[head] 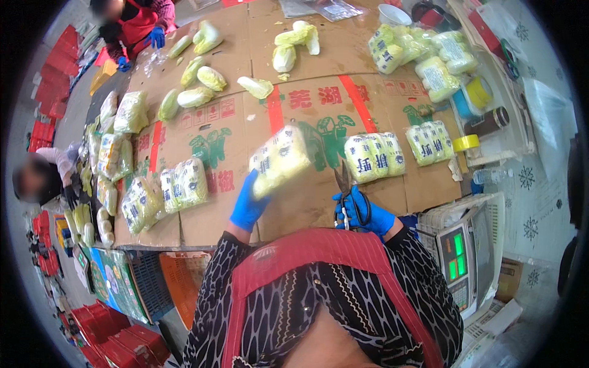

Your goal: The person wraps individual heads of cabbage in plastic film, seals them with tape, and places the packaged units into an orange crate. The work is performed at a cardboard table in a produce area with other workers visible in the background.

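Note:
Both of my hands wear blue gloves. My left hand [248, 204] grips the lower left corner of a clear printed bag of small napa cabbages [281, 158], which is slightly blurred. In my right hand [361, 209] is a pair of scissors [343, 181], its blades pointing away from me and a little apart. Just beyond the scissors lies another bag of cabbages [375, 156]; a further bag [429, 143] rests to its right. Two more bags, one fuller [184, 185] and one crumpled [141, 204], lie left of my left hand.
Flattened cardboard [294, 216] covers the table. Loose cabbages [195, 96] lie farther back, and bagged ones [108, 156] line the left edge. A digital scale [455, 257] stands at my right, below yellow tape [466, 143]. Two people [133, 27] [46, 177] work nearby.

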{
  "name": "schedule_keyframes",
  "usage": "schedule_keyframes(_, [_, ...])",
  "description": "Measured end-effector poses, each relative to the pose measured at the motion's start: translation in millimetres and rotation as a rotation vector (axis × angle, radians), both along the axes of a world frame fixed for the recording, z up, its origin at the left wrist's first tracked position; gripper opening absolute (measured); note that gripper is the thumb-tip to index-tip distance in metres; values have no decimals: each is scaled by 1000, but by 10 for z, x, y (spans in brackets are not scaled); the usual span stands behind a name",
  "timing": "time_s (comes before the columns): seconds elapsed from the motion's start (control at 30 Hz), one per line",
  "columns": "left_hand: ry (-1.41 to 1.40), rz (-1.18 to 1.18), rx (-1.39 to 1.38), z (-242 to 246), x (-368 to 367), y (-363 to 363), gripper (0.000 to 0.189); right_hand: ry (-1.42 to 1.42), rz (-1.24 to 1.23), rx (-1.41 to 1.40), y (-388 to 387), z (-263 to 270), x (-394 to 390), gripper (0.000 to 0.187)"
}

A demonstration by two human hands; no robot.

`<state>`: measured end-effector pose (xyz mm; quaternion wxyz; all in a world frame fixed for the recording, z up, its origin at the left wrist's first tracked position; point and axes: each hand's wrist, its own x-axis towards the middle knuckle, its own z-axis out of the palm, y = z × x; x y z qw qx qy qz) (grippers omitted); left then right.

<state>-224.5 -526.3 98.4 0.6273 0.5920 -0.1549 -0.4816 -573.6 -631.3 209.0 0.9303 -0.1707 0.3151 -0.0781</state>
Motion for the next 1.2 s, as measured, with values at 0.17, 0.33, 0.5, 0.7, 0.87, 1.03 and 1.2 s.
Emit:
schedule_keyframes(0.17, [-132,36,-37,12,-26,221,43,112,110,-77,-41,206,207,75])
schedule_keyframes(0.33, [-527,-211,-165,874,-349,409,73,-200,85,134,-133,513,308,88])
schedule_keyframes(0.5, [-685,-212,-154,852,-306,558,79,-24,13,-134,-120,41,821,88])
schedule_keyframes(0.7, [7,103,-86,1390,-177,595,47,58,42,-845,-33,689,1693,47])
schedule_keyframes(0.87, [-748,171,-48,1506,507,728,70,169,245,-1412,8,490,2119,43])
schedule_keyframes(1.03, [-1224,242,232,1954,1413,892,73,-85,-15,-596,-42,433,1928,47])
schedule_keyframes(1.2, [-1169,265,643,1620,2155,1305,67,726,-65,-1785,-977,543,940,53])
